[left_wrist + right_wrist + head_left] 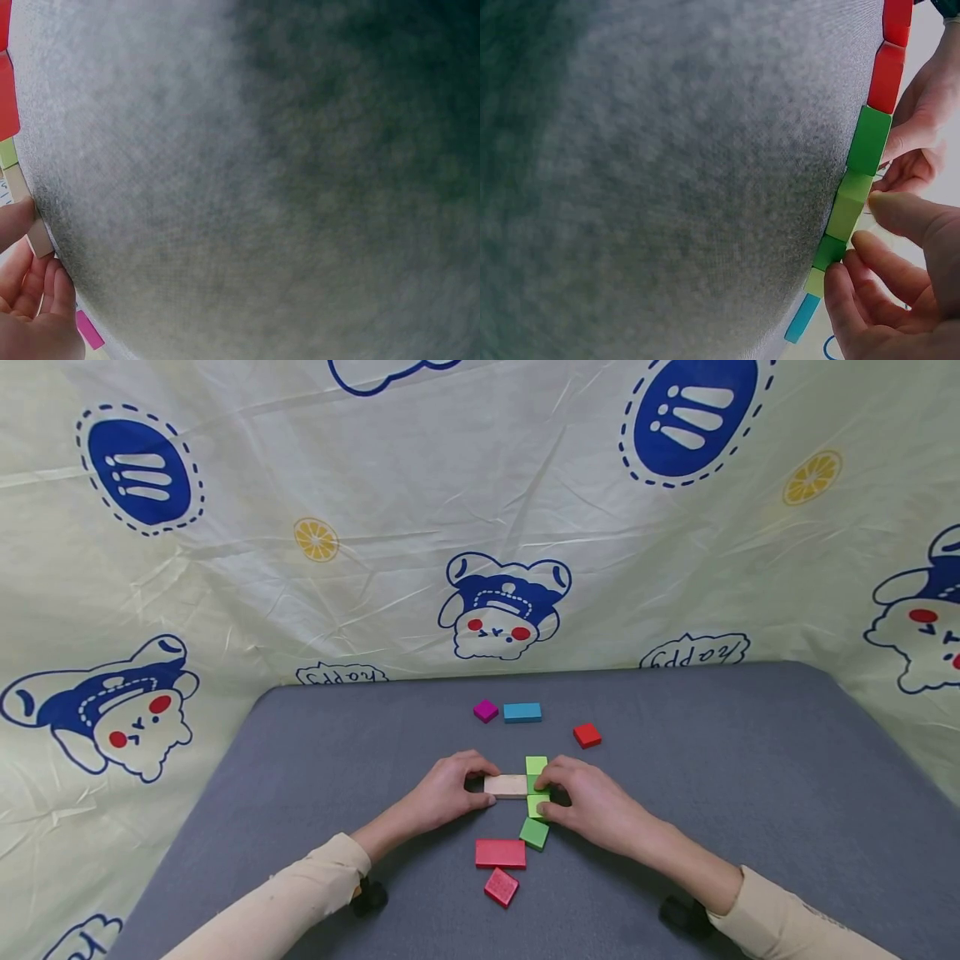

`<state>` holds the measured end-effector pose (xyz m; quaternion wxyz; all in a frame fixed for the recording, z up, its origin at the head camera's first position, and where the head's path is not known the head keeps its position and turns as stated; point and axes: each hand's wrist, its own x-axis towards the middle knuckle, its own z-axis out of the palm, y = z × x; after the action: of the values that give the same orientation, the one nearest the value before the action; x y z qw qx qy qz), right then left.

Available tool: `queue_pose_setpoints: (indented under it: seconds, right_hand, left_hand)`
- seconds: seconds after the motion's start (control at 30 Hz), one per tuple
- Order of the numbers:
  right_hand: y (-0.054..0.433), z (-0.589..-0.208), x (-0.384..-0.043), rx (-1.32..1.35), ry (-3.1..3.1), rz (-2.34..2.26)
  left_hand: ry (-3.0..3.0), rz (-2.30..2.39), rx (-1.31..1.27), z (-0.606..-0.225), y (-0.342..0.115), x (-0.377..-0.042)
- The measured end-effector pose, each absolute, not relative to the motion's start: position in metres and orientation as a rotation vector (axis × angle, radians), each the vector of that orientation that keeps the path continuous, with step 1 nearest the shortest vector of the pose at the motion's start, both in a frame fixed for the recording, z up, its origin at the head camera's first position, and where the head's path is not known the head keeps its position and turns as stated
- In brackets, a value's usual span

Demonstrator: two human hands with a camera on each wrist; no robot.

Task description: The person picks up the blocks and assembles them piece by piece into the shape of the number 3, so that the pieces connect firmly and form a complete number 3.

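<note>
My left hand (448, 791) holds the left end of a plain wooden block (506, 787) between thumb and fingers. The block's right end meets a short column: a light green block (536, 765) at the far end, a green block (533, 783) in the middle, and a nearer light green block (537, 805). From the right, my right hand (592, 802) pinches the nearer light green block (847, 204); its fingertips also reach the green block (829, 252). Another green block (534, 833) lies turned at the column's near end.
Closer to me lie a red rectangular block (500, 853) and a red square block (501, 887). Beyond the hands are a magenta block (486, 711), a blue block (522, 712) and a red block (587, 735). A patterned cloth (390, 593) hangs behind the grey table (750, 777).
</note>
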<state>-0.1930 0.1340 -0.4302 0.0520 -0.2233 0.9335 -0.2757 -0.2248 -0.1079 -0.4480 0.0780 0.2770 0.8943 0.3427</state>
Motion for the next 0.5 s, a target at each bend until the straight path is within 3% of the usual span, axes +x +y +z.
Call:
queue_pose_setpoints:
  seconds: [0.5]
  right_hand:
    - [0.1322,-0.4302,-0.1931,-0.624,2.853,-0.857]
  left_hand:
    - [2.669,1.023,0.824,-0.4476,-0.1094,-0.2256]
